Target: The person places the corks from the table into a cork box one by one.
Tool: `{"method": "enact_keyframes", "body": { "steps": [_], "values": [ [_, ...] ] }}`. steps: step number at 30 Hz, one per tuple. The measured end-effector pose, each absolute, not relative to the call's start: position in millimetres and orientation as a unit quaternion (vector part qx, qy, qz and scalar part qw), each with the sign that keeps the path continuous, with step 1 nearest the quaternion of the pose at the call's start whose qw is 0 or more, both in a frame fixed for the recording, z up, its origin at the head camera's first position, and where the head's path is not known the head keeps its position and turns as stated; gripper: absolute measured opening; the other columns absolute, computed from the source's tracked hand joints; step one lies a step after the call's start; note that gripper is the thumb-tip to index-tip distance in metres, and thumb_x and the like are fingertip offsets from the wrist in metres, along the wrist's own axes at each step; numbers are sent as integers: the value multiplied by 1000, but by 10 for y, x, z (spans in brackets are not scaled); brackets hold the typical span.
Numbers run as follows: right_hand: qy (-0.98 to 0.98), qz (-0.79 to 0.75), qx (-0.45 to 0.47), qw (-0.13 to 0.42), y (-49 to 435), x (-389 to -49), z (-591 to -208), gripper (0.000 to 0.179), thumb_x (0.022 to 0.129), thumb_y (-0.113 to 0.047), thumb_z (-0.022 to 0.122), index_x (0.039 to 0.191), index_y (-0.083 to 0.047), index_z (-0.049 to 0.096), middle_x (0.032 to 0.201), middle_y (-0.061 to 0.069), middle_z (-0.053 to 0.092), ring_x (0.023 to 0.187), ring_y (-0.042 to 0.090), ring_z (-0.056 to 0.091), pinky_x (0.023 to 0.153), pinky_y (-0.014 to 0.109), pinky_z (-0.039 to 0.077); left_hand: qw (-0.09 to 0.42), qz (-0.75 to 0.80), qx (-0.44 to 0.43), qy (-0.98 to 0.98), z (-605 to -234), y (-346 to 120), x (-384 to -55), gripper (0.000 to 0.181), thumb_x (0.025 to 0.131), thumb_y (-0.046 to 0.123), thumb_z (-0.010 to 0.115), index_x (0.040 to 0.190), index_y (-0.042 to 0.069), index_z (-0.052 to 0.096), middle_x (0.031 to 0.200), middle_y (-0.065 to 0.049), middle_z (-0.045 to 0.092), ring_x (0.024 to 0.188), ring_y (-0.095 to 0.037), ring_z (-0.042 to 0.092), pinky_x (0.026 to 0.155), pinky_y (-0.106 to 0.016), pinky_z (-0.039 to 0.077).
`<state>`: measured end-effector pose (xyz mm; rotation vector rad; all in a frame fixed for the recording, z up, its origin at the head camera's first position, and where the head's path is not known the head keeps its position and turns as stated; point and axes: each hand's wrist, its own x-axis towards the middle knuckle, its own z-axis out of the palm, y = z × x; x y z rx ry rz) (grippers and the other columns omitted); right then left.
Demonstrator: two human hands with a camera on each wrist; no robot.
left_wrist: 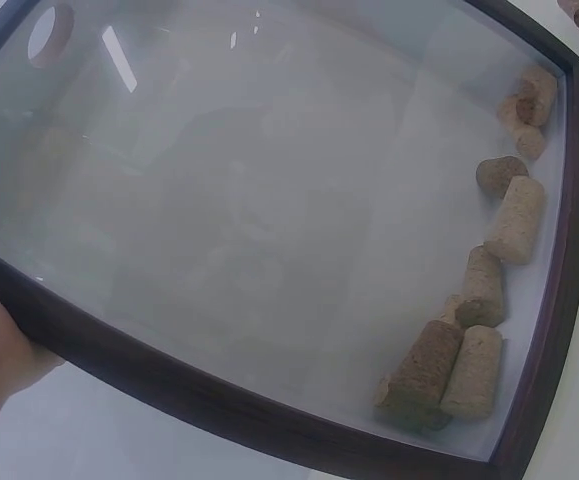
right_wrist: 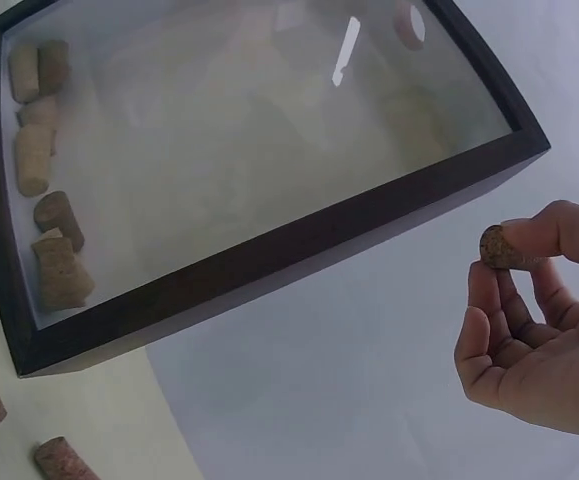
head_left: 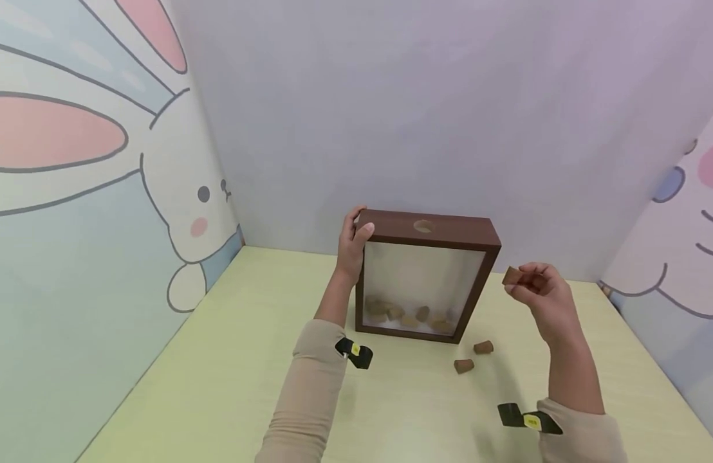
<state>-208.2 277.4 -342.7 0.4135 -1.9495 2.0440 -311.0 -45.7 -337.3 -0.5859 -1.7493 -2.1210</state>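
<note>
A dark brown wooden box frame [head_left: 491,283] with a clear front and a round hole in its top stands upright on the table. Several corks [left_wrist: 517,220] lie along the bottom inside it. My left hand [head_left: 352,247] grips the box's upper left corner, thumb on the top face near the front edge. To the right of the box, my right hand [head_left: 544,299] pinches a cork [right_wrist: 505,247] between thumb and fingertips, held in the air apart from the box. Two more corks [head_left: 483,347] lie on the table before the box's lower right corner.
The pale yellow-green table [head_left: 229,360] runs back to a plain light wall [head_left: 356,116] close behind the box. Side walls printed with cartoon animals, one a rabbit [head_left: 177,193], bound the table at left and right.
</note>
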Motion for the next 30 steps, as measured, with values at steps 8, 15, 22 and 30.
{"method": "enact_keyframes", "body": {
  "steps": [8, 15, 22, 30],
  "values": [
    [-650, 715, 185, 181, 2732, -2094, -3075, 40, 83, 17, 54, 118, -2, 56, 91, 4, 58, 82, 12, 56, 73, 17, 45, 164, -742, -204, -617, -3309, -481, -3139, 79, 74, 51, 52, 139, 9, 36, 114, -7, 38, 90, -15, 36, 88, -51, 29],
    [-628, 721, 236, 175, 2693, -2179, -2875, 37, 82, 21, 51, 115, 3, 55, 93, 6, 58, 86, 15, 55, 75, 18, 45, 167, -743, -197, -617, -3327, -504, -3149, 77, 74, 50, 52, 139, 12, 37, 123, -8, 37, 93, -15, 35, 86, -40, 30],
    [-610, 738, 248, 147, 2662, -2260, -2640, 34, 83, 20, 50, 113, 2, 51, 95, 8, 56, 92, 18, 55, 78, 21, 46, 165, -745, -204, -613, -3335, -496, -3160, 78, 75, 48, 52, 140, 9, 36, 112, -5, 39, 90, -15, 36, 85, -40, 31],
    [-644, 708, 266, 113, 2538, -2416, -2387, 28, 85, 15, 54, 110, 1, 51, 96, 8, 59, 92, 18, 56, 78, 21, 46, 163, -738, -201, -623, -3327, -512, -3164, 76, 76, 48, 51, 141, 11, 35, 117, -6, 37, 92, -16, 36, 83, -35, 30]
  ]
}}
